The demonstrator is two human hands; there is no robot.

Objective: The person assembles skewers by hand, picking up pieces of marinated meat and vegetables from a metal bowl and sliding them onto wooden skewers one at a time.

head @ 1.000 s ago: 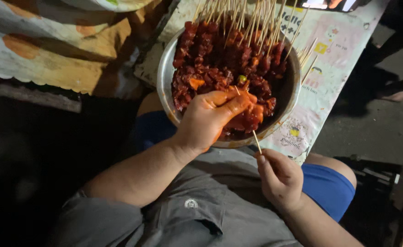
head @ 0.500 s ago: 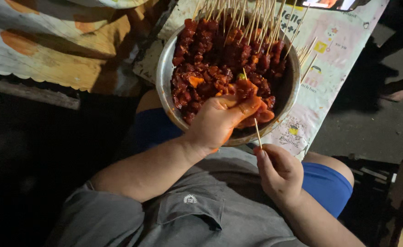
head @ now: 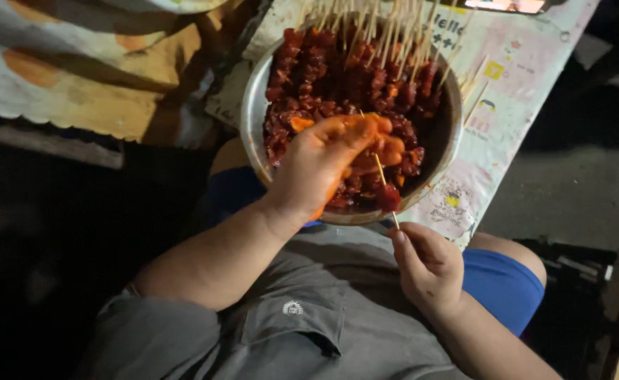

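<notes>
At frame centre our left hand (head: 323, 165) pinched a marinated meat piece (head: 387, 149) over the metal bowl (head: 253, 105), catching drips, while our right hand (head: 429, 264) clenched the bamboo skewer (head: 385, 188) upward into it.

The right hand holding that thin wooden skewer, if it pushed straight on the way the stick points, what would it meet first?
Most likely the red marinated meat piece just above the right hand, on the thin wooden skewer. Beyond it come the sauce-coated fingers of the left hand over the round metal bowl. Depth is hard to judge.
</notes>
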